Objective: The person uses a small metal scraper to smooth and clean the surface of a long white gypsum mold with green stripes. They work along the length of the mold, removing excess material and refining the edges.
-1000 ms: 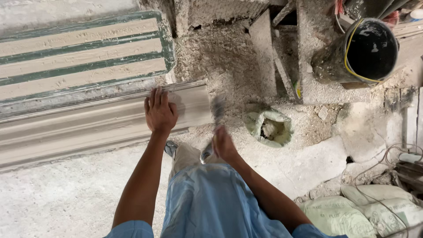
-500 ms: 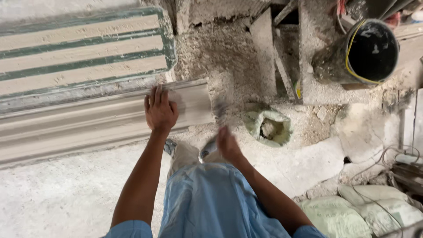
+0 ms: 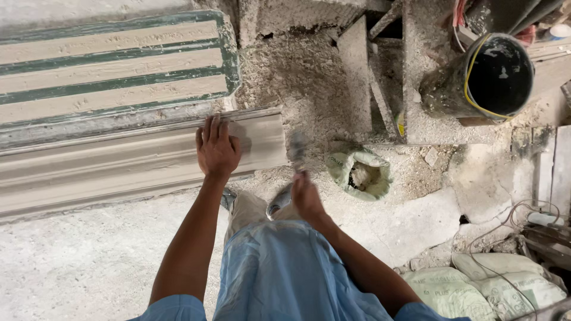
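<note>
**Steadying the moulding, tool at its end**

Down below my head camera, my left hand (image 3: 217, 148) lay flat on the long grey cast moulding (image 3: 119, 163), fingers spread and pressed against its upper face close to its right end. That moulding ran from the left edge of the view across to just past my hand, lying on the pale, dusty floor (image 3: 77, 267). Just beyond it, farther from me, sat a green-edged mould (image 3: 113, 65) with three pale strips of wet mix between its green ribs.

My right hand (image 3: 306, 196) was closed around the handle of a small tool (image 3: 297, 148) whose blade pointed away from me, just beside the right end of the moulding. The blade was blurred, so I could not tell what kind of tool it was or whether it touched the moulding. My trouser legs (image 3: 279, 267), light blue and dusty, filled the near middle, with my shoes (image 3: 279, 202) just beneath my right hand.

Right of the tool lay a small open green sack (image 3: 360, 172) with pale lumps inside. At the far right a black bucket (image 3: 496, 77) lay tipped on its side, mouth towards me. Near right, full green sacks (image 3: 493, 285) lay stacked, with thin cables (image 3: 517, 220) trailing beside them.
</note>
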